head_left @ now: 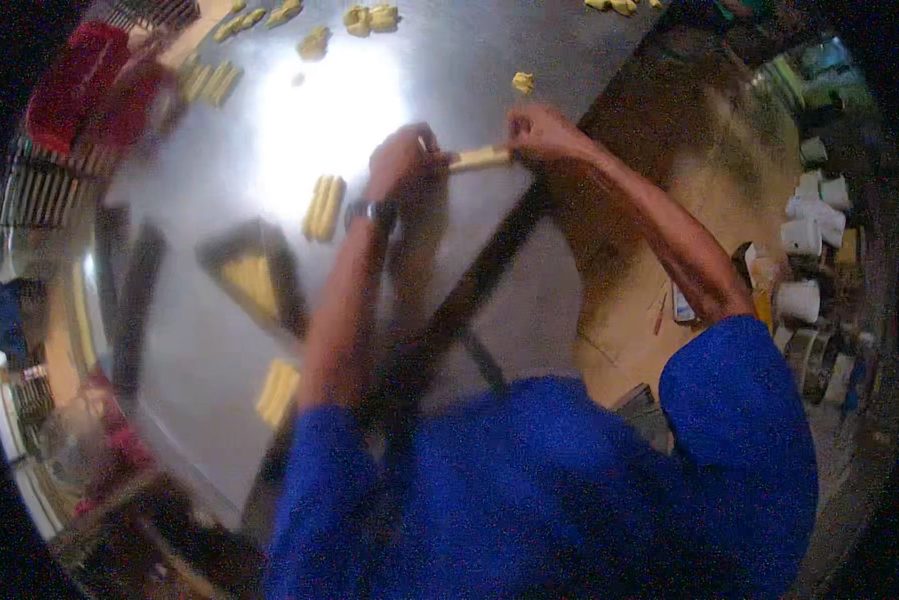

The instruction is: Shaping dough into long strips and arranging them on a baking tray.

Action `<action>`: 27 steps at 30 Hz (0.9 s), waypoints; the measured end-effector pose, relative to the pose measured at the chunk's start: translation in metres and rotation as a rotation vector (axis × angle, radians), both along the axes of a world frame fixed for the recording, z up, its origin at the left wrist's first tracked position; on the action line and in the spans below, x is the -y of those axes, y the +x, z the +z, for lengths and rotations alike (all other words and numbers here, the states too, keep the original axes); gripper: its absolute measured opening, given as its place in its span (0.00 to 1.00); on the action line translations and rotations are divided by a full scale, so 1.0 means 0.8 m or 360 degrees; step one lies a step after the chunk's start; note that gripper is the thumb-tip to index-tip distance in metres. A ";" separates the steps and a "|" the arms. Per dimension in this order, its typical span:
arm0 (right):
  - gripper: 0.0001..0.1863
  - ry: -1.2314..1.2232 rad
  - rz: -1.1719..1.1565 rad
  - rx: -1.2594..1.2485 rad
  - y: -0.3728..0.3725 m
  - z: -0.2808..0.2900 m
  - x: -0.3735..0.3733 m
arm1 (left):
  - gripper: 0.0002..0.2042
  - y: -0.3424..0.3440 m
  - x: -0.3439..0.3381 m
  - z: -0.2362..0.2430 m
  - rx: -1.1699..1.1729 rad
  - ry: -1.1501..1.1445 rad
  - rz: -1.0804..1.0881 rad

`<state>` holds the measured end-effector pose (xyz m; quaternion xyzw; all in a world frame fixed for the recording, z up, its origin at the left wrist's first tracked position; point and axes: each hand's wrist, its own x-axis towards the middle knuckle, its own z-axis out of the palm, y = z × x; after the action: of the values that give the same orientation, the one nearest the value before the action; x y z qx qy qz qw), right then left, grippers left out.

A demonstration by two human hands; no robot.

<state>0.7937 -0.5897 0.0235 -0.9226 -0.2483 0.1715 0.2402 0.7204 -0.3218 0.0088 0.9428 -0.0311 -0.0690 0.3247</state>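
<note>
A pale yellow dough strip point(480, 158) stretches between my two hands, low over the metal table. My left hand point(401, 162), with a dark watch at its wrist, is closed on the strip's left end. At the other end, my right hand point(544, 133) pinches the dough with bent fingers. Just left of my left wrist lies a group of dough strips point(324, 208) side by side. A small dough lump point(523, 83) sits beyond my right hand.
The shiny metal table point(469, 60) carries more dough pieces point(371, 19) at its far side. At left, a dark pan point(212, 250) holds dough strips; more strips point(277, 393) lie nearer me. White containers point(799, 298) line the right. A person in red point(79, 85) is at far left.
</note>
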 end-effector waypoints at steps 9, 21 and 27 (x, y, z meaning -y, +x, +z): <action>0.34 -0.0098 0.0076 0.0123 -0.004 -0.014 0.009 | 0.21 0.027 0.016 0.016 -0.0039 0.0444 -0.0317; 0.34 0.0009 -0.0115 0.0364 -0.013 -0.021 -0.017 | 0.31 0.037 0.020 0.022 -0.0049 0.0635 -0.0234; 0.34 0.0038 -0.0197 0.0447 -0.014 -0.026 -0.015 | 0.32 0.040 0.027 0.011 0.0106 0.0662 -0.0115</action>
<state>0.7827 -0.5775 0.0025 -0.9481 -0.2243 0.0226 0.2242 0.7521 -0.3437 0.0178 0.9895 -0.0606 -0.0542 0.1192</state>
